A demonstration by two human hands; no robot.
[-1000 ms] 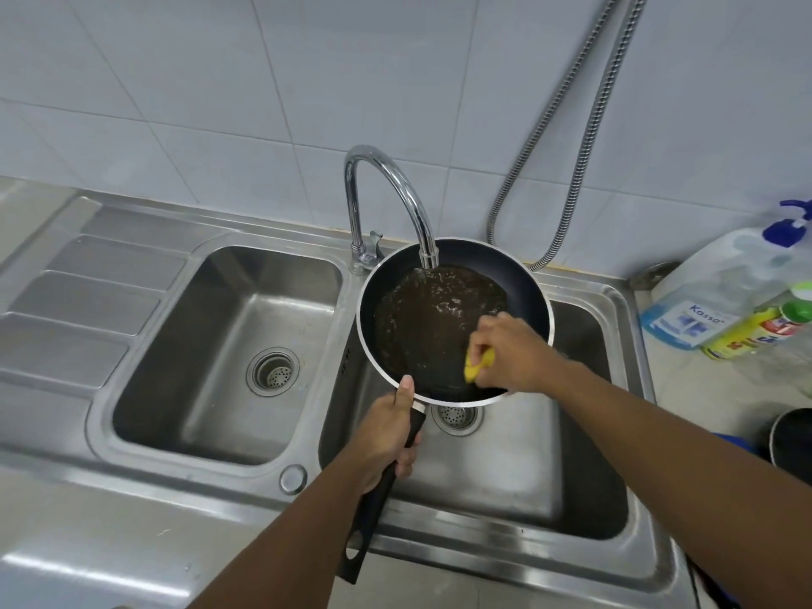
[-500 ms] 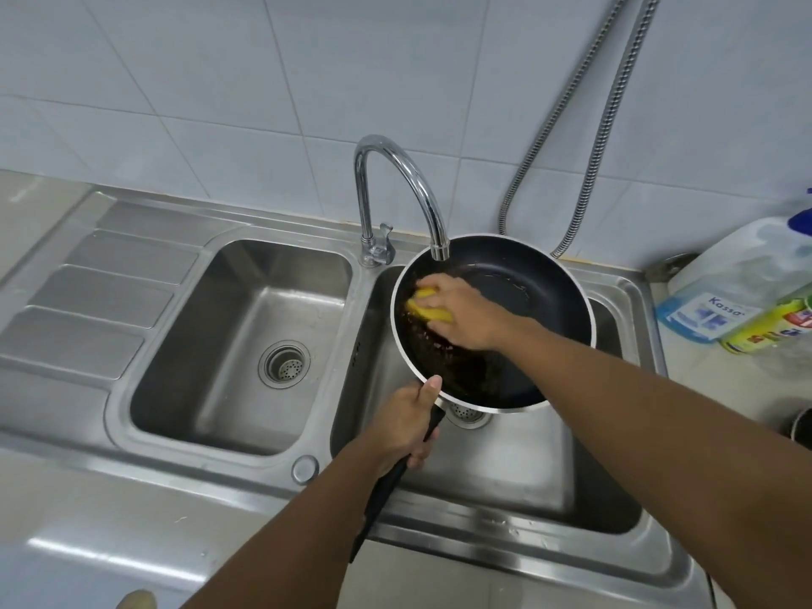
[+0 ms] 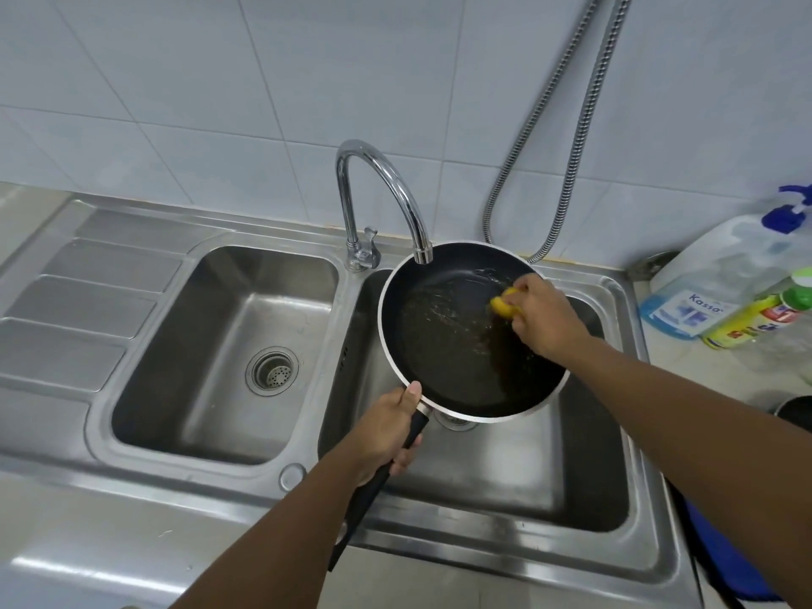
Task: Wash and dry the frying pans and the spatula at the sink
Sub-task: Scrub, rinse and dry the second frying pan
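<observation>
Pan is mid-frame, held up over the right basin of the sink, tilted so the inside faces the camera. Left hand is wrapped round the black handle right where it meets the pan, thumb up by the rim. My guess is that's so it doesn't twist while it's being scrubbed. Right hand is curled round a yellow sponge, pressing it into the inner wall at the pan's upper right. There's a brownish greasy film across the bottom, so I'd call this mid-scrub, nowhere near drying.

Room-wise, the tap spout sits just at the far rim, so there's not much space to lift that way. The left basin at the left of the frame has nothing in it. Soap bottles crowd the counter at the right edge, near the right forearm, so a wide swing could clip them. The dark round thing at the lower right edge might be another pan, but it's too cut off to tell. No spatula in view.
</observation>
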